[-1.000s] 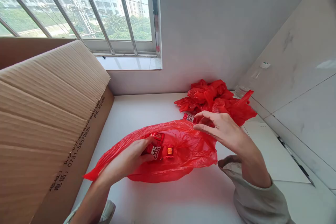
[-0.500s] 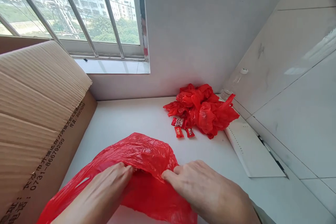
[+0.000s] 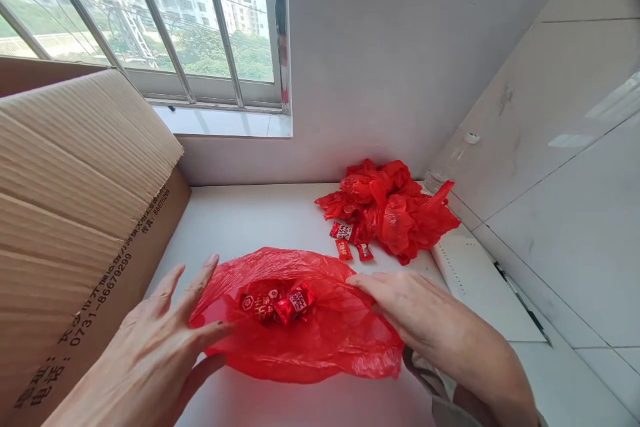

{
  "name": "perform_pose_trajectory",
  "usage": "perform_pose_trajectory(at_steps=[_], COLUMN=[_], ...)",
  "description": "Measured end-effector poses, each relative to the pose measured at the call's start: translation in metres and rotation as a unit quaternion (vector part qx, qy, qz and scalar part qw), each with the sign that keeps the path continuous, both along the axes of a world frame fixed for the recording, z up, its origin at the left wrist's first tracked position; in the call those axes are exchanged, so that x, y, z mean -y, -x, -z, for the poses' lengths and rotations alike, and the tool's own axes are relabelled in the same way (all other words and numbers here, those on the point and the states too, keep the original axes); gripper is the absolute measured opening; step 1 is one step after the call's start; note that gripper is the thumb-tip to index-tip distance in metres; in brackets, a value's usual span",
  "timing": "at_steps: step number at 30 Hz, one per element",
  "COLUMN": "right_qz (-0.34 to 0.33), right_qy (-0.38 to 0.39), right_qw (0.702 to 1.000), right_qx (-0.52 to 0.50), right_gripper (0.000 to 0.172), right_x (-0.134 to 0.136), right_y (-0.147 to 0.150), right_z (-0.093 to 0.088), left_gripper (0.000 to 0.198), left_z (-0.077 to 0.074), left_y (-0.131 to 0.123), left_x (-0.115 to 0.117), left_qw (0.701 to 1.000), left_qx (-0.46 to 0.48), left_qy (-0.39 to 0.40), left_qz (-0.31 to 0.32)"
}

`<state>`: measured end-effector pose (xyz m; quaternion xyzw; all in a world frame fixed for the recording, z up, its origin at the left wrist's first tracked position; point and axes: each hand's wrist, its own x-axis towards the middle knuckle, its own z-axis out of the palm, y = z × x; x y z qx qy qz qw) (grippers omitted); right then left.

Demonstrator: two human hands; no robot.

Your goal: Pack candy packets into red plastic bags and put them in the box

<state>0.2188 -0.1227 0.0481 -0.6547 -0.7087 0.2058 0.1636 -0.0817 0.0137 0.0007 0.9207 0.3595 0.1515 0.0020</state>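
A thin red plastic bag (image 3: pixel 310 333) lies on the white counter (image 3: pixel 260 220) in front of me, its mouth spread wide. Several small red-wrapped candies (image 3: pixel 277 303) sit inside it. My left hand (image 3: pixel 160 340) has its fingers spread, with fingertips touching the bag's left rim. My right hand (image 3: pixel 420 317) lies on the bag's right rim, pinching the plastic between its fingers. Farther back, three loose red candies (image 3: pixel 350 243) lie on the counter beside a heap of crumpled red bags (image 3: pixel 390 207).
A large open cardboard box (image 3: pixel 75 213) with printed text stands at the left. A barred window (image 3: pixel 150 20) is behind it. A tiled wall (image 3: pixel 550 147) closes the right side. A white sheet (image 3: pixel 485 287) with a pen (image 3: pixel 523 303) lies at the right.
The bag's mouth, pressed together half a second ago, is now spread apart, showing the candies inside. My left hand has opened and shifted left; my right hand has moved right along the rim.
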Motion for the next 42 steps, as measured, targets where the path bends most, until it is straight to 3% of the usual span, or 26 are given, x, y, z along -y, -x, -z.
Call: perform_pose_trajectory(at_steps=[2, 5, 10, 13, 18, 22, 25, 29, 32, 36, 39, 42], right_qz=[-0.006, 0.018, 0.016, 0.023, 0.100, 0.174, 0.173, 0.198, 0.230, 0.248, 0.242, 0.236], right_qy=[0.009, 0.003, 0.017, 0.034, 0.026, 0.005, 0.042, 0.059, 0.074, 0.071, 0.049, 0.014], right_qw=[1.000, 1.000, 1.000, 0.999, 0.992, 0.985, 0.982, 0.974, 0.963, 0.959, 0.965, 0.971], right_qx=[-0.006, 0.008, -0.012, -0.032, -0.079, 0.019, 0.070, 0.095, 0.120, 0.116, 0.087, 0.046], right_gripper=[0.023, 0.022, 0.023, 0.020, 0.033, 0.035, 0.026, 0.026, 0.023, 0.022, 0.018, 0.010], right_x=[-0.003, -0.005, -0.006, -0.008, -0.021, -0.048, -0.073, -0.096, -0.101, -0.099, -0.098, -0.099], right_y=[-0.005, -0.009, -0.013, -0.020, -0.045, -0.058, -0.052, -0.035, -0.025, -0.015, -0.016, -0.027], right_z=[-0.001, -0.002, -0.002, -0.004, -0.002, 0.020, 0.045, 0.078, 0.093, 0.096, 0.094, 0.091], left_gripper=[0.033, 0.036, 0.027, 0.023, 0.024, 0.027, 0.026, 0.020, 0.025, 0.038, 0.039, 0.040], left_z=[-0.003, -0.023, -0.045, -0.047, -0.050, -0.050, -0.050, -0.054, -0.059, -0.068, -0.072, -0.073], left_y=[0.002, -0.003, -0.019, -0.025, -0.025, -0.023, -0.022, -0.022, -0.024, -0.031, -0.035, -0.035], left_x=[-0.005, -0.007, 0.002, 0.008, 0.010, 0.010, 0.009, 0.008, 0.013, 0.025, 0.030, 0.030], left_qw=[0.996, 0.989, 0.997, 0.994, 0.992, 0.991, 0.994, 0.992, 0.981, 0.937, 0.910, 0.902], left_qx=[-0.066, -0.104, 0.059, 0.082, 0.096, 0.103, 0.097, 0.120, 0.144, 0.191, 0.226, 0.232], left_qy=[0.029, 0.073, 0.005, -0.010, 0.006, 0.029, 0.033, 0.035, 0.129, 0.289, 0.341, 0.360], left_qz=[-0.047, -0.070, -0.055, -0.077, -0.083, -0.076, -0.049, 0.012, 0.025, -0.049, -0.058, -0.048])
